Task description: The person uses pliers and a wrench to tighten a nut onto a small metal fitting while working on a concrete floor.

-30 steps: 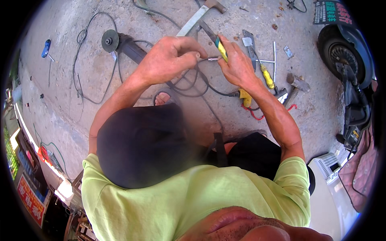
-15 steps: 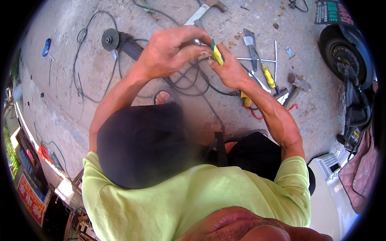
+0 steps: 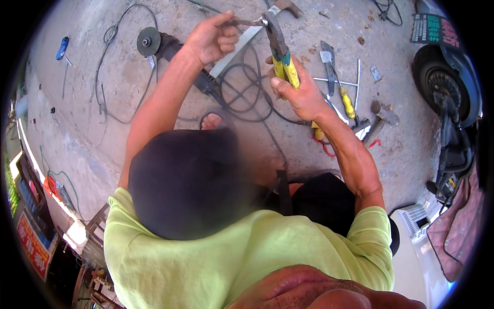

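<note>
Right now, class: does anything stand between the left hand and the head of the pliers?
Only the thin metal rod, which spans from the left hand to the head of the pliers, held in the right hand. Nothing else visible blocks that gap; the long pale bar lies on the floor below.

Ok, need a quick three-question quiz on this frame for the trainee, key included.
1. True or false: the right hand grips metal pliers with yellow-and-green handles.
2. What does the left hand hold?
A) a blue-handled tool
B) a slim, dark metal piece
C) a black looped cable
3. Fill in: the dark angle grinder with a round disc lies to the ____ of the pliers in the picture.

Key: 1 true; 2 B; 3 left.
</note>
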The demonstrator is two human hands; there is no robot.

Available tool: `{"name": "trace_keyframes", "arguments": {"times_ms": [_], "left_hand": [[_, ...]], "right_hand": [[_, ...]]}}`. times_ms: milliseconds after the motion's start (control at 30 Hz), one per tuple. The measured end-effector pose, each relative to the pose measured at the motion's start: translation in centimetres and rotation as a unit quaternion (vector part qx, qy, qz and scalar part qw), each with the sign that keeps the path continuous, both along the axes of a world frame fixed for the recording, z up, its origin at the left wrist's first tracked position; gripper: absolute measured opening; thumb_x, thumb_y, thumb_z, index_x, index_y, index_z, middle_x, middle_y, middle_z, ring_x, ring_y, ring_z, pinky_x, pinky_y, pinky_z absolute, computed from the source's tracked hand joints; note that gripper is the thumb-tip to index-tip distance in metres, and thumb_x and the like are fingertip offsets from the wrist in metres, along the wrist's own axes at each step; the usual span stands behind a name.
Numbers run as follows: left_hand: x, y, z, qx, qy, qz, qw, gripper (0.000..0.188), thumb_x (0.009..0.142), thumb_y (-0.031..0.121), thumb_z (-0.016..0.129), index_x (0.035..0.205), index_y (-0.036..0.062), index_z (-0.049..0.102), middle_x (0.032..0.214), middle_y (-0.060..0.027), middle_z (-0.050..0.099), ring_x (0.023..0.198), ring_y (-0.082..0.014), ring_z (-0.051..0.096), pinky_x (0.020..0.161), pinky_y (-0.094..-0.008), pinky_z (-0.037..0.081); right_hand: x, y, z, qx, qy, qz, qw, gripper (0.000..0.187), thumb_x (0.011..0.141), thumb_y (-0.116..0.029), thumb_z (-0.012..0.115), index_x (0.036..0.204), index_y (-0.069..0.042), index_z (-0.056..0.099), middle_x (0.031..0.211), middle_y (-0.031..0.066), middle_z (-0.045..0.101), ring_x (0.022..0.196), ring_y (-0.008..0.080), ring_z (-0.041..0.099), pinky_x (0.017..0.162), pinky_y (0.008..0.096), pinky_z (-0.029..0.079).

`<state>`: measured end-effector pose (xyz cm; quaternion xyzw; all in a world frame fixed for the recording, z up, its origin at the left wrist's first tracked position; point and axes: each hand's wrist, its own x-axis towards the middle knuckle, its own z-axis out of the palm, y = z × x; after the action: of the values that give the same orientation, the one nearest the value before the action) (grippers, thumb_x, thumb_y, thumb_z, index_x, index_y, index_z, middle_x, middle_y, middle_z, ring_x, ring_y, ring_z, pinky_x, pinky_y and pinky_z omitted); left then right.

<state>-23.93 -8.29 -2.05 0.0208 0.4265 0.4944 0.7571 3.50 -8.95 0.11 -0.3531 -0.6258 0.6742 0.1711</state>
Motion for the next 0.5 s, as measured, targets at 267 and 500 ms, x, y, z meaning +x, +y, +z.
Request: {"name": "trace_keyframes", "arguments": {"times_ms": [267,500], "left_hand": [[9.1,-5.8,5.7,0.086,0.179,-0.177,0.964,0.039,0.104,0.037,0.056,0.109,-0.0008,0.065,0.089,-0.0121,0.068,0.065,-0.0149,0.06,0.062,-0.0284,0.05],[7.6,-4.6,8.7,0.269,0.177,-0.16,0.933,0.047,0.1,0.031,0.063,0.129,-0.0057,0.06,0.093,-0.0137,0.069,0.07,-0.0147,0.062,0.065,-0.027,0.05]], "right_hand": [[-0.1,3.1,1.0,0.063,-0.126,-0.041,0.989,0.051,0.09,-0.02,0.065,0.135,0.001,0.051,0.111,0.0202,0.066,0.104,0.032,0.065,0.091,0.0414,0.05],[1.1,2.2,-1.1,0.201,-0.129,-0.044,0.97,0.055,0.087,-0.017,0.063,0.136,0.002,0.048,0.118,0.0286,0.063,0.113,0.0469,0.06,0.097,0.0467,0.048]]}}
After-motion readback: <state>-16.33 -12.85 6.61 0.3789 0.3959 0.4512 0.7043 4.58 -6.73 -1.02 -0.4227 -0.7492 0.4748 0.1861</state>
